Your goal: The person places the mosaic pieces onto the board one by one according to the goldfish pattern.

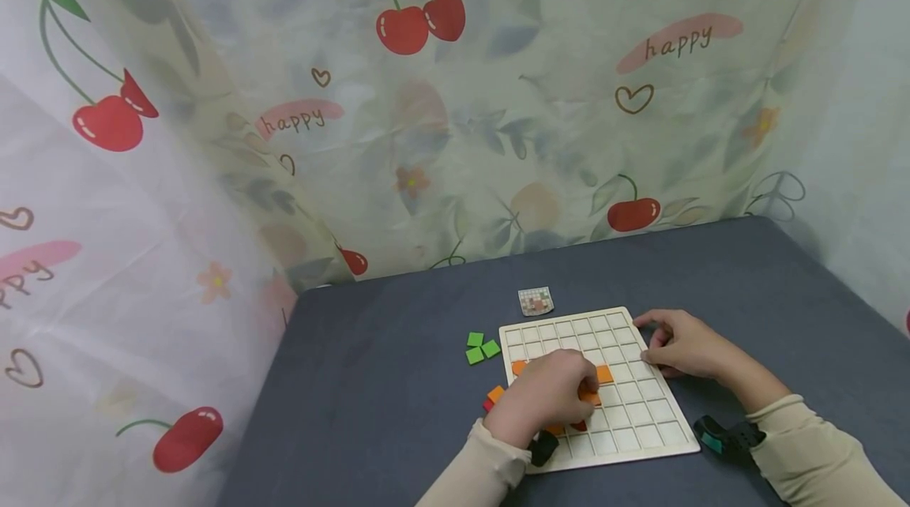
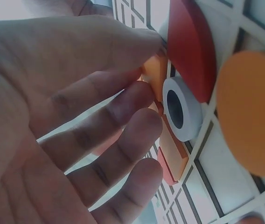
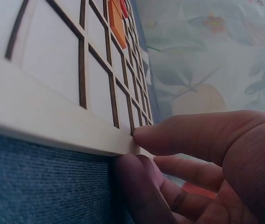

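A pale wooden grid board (image 1: 643, 412) lies on the dark table. Over its left-middle cells is my left hand (image 1: 550, 388), its thumb and index finger pinching an orange tile (image 2: 156, 74) at the board surface. Beside those fingertips, the left wrist view shows a red piece (image 2: 193, 51), a white ring-shaped piece with a dark centre (image 2: 181, 109) and a rounded orange piece (image 2: 250, 112). Another orange tile (image 1: 604, 374) sits in a cell beyond the fingers. My right hand (image 3: 184, 158) grips the board's right edge, thumb on top and fingers against the side.
Several green tiles (image 1: 475, 354) lie off the board's left edge. Nearer me, an orange tile (image 1: 495, 394) and a red piece (image 1: 487, 406) are partly behind the left wrist. A small patterned card (image 1: 536, 302) lies past the far edge. Printed curtains (image 1: 498, 136) surround the table.
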A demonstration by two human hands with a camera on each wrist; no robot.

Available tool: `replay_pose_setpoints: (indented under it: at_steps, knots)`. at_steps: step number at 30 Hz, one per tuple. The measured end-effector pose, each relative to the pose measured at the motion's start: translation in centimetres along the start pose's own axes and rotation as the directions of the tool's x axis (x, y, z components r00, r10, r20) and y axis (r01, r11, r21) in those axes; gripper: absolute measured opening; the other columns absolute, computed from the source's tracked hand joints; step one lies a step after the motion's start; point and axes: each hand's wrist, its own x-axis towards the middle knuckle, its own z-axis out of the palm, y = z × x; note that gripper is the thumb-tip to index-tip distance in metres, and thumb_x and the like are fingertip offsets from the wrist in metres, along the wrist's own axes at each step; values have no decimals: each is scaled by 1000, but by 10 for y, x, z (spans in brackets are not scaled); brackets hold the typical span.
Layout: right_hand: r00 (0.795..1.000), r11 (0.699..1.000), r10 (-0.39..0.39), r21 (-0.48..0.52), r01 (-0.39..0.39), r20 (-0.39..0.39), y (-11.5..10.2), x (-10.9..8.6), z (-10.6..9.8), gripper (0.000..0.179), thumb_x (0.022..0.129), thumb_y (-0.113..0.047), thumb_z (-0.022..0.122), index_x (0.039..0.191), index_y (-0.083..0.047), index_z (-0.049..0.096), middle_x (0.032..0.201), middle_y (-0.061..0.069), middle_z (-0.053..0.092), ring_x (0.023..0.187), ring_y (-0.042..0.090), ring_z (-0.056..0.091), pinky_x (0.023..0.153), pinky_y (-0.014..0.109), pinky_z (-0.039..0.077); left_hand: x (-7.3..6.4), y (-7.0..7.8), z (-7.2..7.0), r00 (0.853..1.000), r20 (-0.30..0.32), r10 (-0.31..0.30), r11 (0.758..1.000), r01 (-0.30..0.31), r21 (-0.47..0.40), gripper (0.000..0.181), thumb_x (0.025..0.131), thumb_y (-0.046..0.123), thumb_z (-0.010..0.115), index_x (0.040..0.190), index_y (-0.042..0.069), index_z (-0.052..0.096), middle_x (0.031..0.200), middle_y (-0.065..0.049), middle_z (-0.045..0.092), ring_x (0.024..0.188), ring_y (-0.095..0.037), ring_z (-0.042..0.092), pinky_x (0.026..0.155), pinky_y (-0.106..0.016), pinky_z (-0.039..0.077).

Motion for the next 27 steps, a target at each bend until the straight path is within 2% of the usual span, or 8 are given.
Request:
replay_pose_setpoints:
  at_steps: [7, 20, 27]
  knots:
    - [1000, 1000, 15, -4, -15, 0, 2, 2, 0, 63, 93, -7, 76, 147, 11, 50, 81, 8, 61, 64, 20, 60, 57, 34, 55, 0, -1, 0, 1000, 2, 0, 1000, 0, -17, 12, 86, 14, 85, 95, 22, 81, 85, 13, 67, 70, 0, 54, 61, -14, 44]
    - [1000, 1000, -10, -11, 10, 2, 1, 0, 0, 62, 94, -7, 75, 147, 13, 49, 80, 9, 62, 63, 20, 60, 56, 33, 54, -3, -5, 2, 1000, 2, 11, 999, -11, -41, 20, 82, 8, 83, 95, 23, 81, 88, 15, 69, 73, 1, 54, 64, -14, 45]
    - [1000, 1000, -2, -10, 2, 3, 1, 1, -1, 62, 93, -6, 76, 146, 11, 50, 80, 9, 61, 64, 20, 60, 56, 33, 54, -10, -9, -6, 998, -26, 59, 996, -61, -58, 20, 84, 8, 81, 101, 19, 82, 94, 11, 73, 79, 2, 59, 70, -11, 46]
